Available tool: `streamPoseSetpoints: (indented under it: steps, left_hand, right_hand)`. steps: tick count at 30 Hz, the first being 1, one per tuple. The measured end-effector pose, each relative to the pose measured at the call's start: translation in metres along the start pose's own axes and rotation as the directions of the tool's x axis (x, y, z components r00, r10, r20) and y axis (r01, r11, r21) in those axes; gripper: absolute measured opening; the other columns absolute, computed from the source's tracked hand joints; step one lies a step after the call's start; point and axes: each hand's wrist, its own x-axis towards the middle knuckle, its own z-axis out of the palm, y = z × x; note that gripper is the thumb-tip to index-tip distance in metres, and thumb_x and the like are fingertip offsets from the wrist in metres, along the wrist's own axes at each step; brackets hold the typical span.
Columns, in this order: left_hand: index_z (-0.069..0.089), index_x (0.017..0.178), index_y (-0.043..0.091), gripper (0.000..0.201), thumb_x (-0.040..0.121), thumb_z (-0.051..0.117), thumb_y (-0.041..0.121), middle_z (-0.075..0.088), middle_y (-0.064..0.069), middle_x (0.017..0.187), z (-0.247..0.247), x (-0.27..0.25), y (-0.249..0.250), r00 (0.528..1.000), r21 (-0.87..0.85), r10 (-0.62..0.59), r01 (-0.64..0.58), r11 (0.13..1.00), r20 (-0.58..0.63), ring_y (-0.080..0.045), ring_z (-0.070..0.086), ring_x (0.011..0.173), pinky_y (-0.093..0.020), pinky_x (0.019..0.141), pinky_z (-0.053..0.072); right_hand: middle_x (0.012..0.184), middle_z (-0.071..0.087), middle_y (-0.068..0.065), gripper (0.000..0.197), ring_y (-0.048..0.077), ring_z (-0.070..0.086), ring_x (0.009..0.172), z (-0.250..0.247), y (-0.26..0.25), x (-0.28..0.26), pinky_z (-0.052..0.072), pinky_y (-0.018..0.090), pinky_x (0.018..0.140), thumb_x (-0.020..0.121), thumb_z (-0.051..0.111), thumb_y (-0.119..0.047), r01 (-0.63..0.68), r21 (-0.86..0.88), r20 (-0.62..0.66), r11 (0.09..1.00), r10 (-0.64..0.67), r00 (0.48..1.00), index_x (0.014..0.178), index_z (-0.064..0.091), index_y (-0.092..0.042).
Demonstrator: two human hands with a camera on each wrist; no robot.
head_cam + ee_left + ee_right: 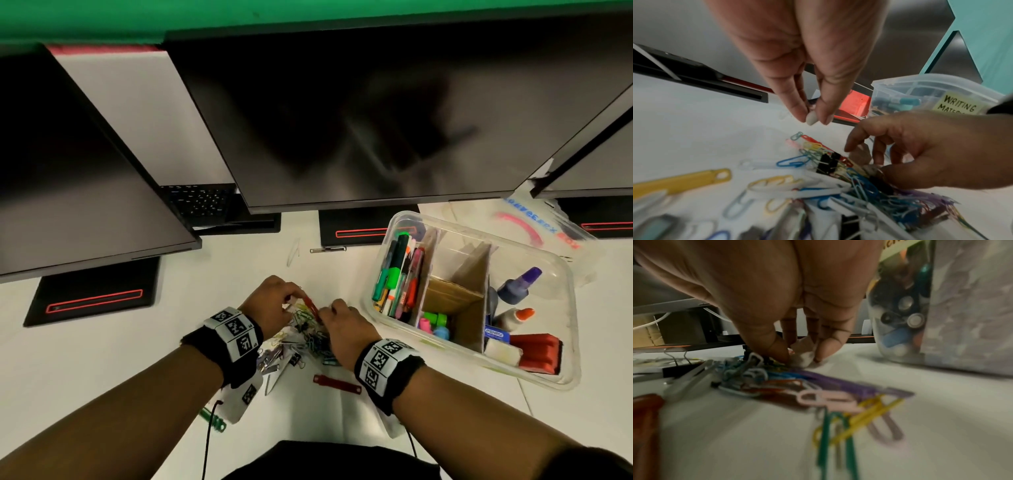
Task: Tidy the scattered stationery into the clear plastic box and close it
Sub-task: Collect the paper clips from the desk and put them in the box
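Observation:
A pile of coloured paper clips (308, 337) (838, 170) (766, 374) mixed with black binder clips (294, 359) lies on the white desk in front of me. My right hand (329, 308) (865, 155) (797, 355) is down on the pile, thumb and fingers pinching clips. My left hand (291, 298) (813, 116) hovers just above the pile's far end, fingers hanging straight with the tips close together and nothing between them. The clear plastic box (479, 234) (900, 84) (972, 321) stands uncovered to the right, divided by cardboard, holding markers, glue and ink bottles.
Its lid (534, 222) lies behind the box. A red fastener strip (337, 383), a green one (212, 419) and a yellow one (680, 181) lie near the pile. Three monitors (342, 120) overhang the back of the desk on black bases (92, 294).

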Motion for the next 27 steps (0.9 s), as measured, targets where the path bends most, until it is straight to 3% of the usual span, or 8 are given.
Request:
streamPoseSetpoints:
  steps: [7, 10, 13, 16, 19, 22, 25, 27]
  left_hand:
    - [0.061, 0.12, 0.016, 0.038, 0.084, 0.062, 0.003, 0.043, 0.002, 0.104, -0.011, -0.012, -0.003, 0.998, -0.008, -0.039, 0.039, 0.999, -0.045, -0.016, 0.055, 0.1, -0.02, 0.092, 0.046]
    - [0.062, 0.118, 0.016, 0.038, 0.083, 0.062, 0.001, 0.044, 0.002, 0.106, -0.01, -0.013, -0.002, 0.997, -0.046, -0.034, 0.03, 0.998, -0.076, -0.011, 0.052, 0.094, -0.01, 0.081, 0.044]
    - [0.063, 0.116, 0.016, 0.039, 0.081, 0.063, -0.003, 0.046, 0.002, 0.107, -0.007, -0.013, 0.003, 0.995, -0.09, -0.007, -0.002, 0.996, -0.102, -0.008, 0.052, 0.092, 0.002, 0.066, 0.039]
    - [0.065, 0.112, 0.016, 0.038, 0.08, 0.063, -0.005, 0.048, 0.004, 0.105, -0.004, -0.013, 0.013, 0.991, -0.126, 0.037, -0.053, 0.991, -0.127, -0.006, 0.053, 0.09, 0.005, 0.067, 0.04]
    - [0.066, 0.109, 0.016, 0.037, 0.08, 0.062, -0.007, 0.048, 0.008, 0.099, -0.002, -0.014, 0.031, 0.983, -0.209, 0.081, -0.115, 0.971, -0.164, -0.013, 0.057, 0.094, 0.003, 0.074, 0.044]
    - [0.065, 0.105, 0.022, 0.036, 0.081, 0.064, -0.006, 0.049, 0.005, 0.104, -0.004, -0.014, 0.06, 0.981, -0.301, 0.101, -0.148, 0.942, -0.168, -0.011, 0.057, 0.095, -0.01, 0.081, 0.051]
    - [0.065, 0.107, 0.024, 0.038, 0.08, 0.066, -0.002, 0.05, 0.006, 0.108, -0.004, -0.012, 0.092, 0.976, -0.292, 0.158, -0.197, 0.936, -0.151, -0.011, 0.058, 0.1, -0.024, 0.091, 0.052]
    - [0.064, 0.108, 0.024, 0.038, 0.08, 0.066, -0.002, 0.05, 0.007, 0.108, 0.0, -0.012, 0.112, 0.966, -0.309, 0.216, -0.251, 0.918, -0.143, -0.011, 0.057, 0.102, -0.018, 0.089, 0.051]
  right_hand:
    - [0.123, 0.036, 0.016, 0.036, 0.034, 0.054, 0.094, -0.018, -0.006, -0.007, 0.05, 0.039, 0.085, 0.088, 0.046, -0.003, 0.06, 0.041, 0.063, 0.997, -0.062, 0.996, 0.124, 0.045, -0.007]
    - [0.117, 0.04, 0.013, 0.027, 0.024, 0.046, 0.077, -0.037, -0.016, -0.027, 0.051, 0.036, 0.077, 0.087, 0.047, -0.002, 0.149, 0.122, -0.074, 0.981, -0.141, 0.987, 0.113, 0.052, -0.006]
    - [0.118, 0.042, 0.009, 0.025, 0.023, 0.052, 0.078, -0.062, -0.021, -0.057, 0.047, 0.029, 0.072, 0.085, 0.053, -0.007, 0.237, 0.131, -0.275, 0.963, -0.194, 0.942, 0.11, 0.057, -0.008]
    - [0.113, 0.047, 0.005, 0.018, 0.021, 0.057, 0.081, -0.087, -0.002, -0.086, 0.049, 0.023, 0.068, 0.08, 0.06, -0.007, 0.199, 0.152, -0.466, 0.968, -0.107, 0.878, 0.097, 0.06, -0.013]
    - [0.109, 0.049, 0.006, 0.017, 0.017, 0.055, 0.085, -0.096, 0.039, -0.105, 0.05, 0.024, 0.072, 0.074, 0.063, -0.004, 0.094, 0.216, -0.54, 0.972, 0.039, 0.841, 0.089, 0.059, -0.012]
    - [0.109, 0.052, 0.01, 0.019, 0.022, 0.056, 0.089, -0.096, 0.075, -0.12, 0.042, 0.021, 0.075, 0.073, 0.065, -0.003, -0.042, 0.23, -0.532, 0.972, 0.162, 0.831, 0.091, 0.061, -0.007]
    - [0.109, 0.056, 0.007, 0.02, 0.022, 0.059, 0.09, -0.086, 0.094, -0.129, 0.041, 0.02, 0.074, 0.08, 0.063, -0.007, -0.062, 0.213, -0.472, 0.975, 0.158, 0.868, 0.1, 0.063, -0.009]
    - [0.105, 0.061, 0.006, 0.02, 0.023, 0.062, 0.087, -0.082, 0.099, -0.133, 0.05, 0.026, 0.073, 0.082, 0.062, -0.008, -0.041, 0.21, -0.492, 0.977, 0.142, 0.859, 0.102, 0.064, -0.01]
